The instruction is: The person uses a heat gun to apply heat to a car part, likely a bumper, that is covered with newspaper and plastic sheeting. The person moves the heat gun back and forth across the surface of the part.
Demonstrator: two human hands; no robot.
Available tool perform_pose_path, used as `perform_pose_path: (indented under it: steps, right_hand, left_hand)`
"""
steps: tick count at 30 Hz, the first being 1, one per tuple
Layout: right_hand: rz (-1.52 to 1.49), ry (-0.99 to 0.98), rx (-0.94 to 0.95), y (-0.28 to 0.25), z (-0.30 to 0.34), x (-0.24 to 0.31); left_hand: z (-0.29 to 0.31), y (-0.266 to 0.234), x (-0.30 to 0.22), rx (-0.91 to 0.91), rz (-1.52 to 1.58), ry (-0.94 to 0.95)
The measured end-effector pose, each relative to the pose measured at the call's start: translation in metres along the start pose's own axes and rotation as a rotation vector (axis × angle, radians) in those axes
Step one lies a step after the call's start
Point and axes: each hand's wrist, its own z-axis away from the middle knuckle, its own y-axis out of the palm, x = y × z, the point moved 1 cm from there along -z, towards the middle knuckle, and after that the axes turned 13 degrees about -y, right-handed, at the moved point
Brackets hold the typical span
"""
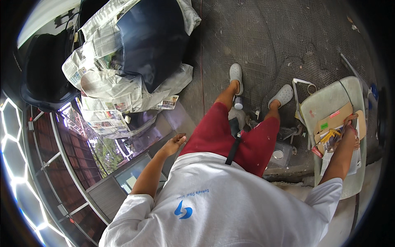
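Your right hand point(351, 123) is at three o'clock, over the cardboard point(335, 116) on the pale chair point(321, 103); I cannot tell how far its fingers close or whether they grip anything; a yellow item point(331, 136) lies near it; your left hand point(176, 144), towards eight o'clock, hangs half open, seemingly empty; newspaper point(109, 103) surrounds a dark panel point(152, 41) at eleven.

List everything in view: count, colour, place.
Panel: 1, dark blue, upper left
Newspapers: several, white, around panel
Hexagonal lights: several, white, far left
Floor: 1, dark grey, top
Lidded container: 1, pale, upper centre
Seat: 1, pale green, right
Cardboard pieces: several, brown, on seat
Tool: 1, yellow, right
Shoes: 2, pale grey, upper centre
Shorts: 1, red, centre
Shirt: 1, white, bottom
Left hand: 1, bare, centre left
Right hand: 1, bare, at cardboard
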Motion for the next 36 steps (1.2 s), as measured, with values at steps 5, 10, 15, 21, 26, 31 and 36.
perform_pose_path:
  steps: [5,10,15,21,26,31,36]
  right_hand:
    - [-0.572,0.112,-0.289,-0.027,0.069,0.033]
    - [-0.914,0.121,-0.34,-0.033,0.218,0.143]
    - [-0.875,-0.178,0.001,-0.052,0.403,0.286]
    - [-0.707,-0.422,0.709,-0.058,0.532,0.375]
    - [-0.253,-0.979,1.06,-0.038,0.654,0.424]
    - [-0.067,-1.318,1.484,-0.037,0.774,0.443]
    - [-0.015,-1.895,1.618,-0.037,0.818,0.448]
  left_hand:
    - [-0.021,0.005,0.014,-0.019,0.01,0.09]
    - [0.013,0.019,-0.011,-0.026,0.078,0.187]
    - [0.059,0.016,-0.084,-0.036,0.215,0.56]
    - [0.148,-0.011,-0.171,0.037,0.365,1.008]
    - [0.173,-0.009,-0.165,0.229,0.722,1.134]
    - [0.162,-0.016,-0.141,0.458,1.268,1.0]
    - [0.096,-0.03,-0.096,0.445,2.007,0.722]
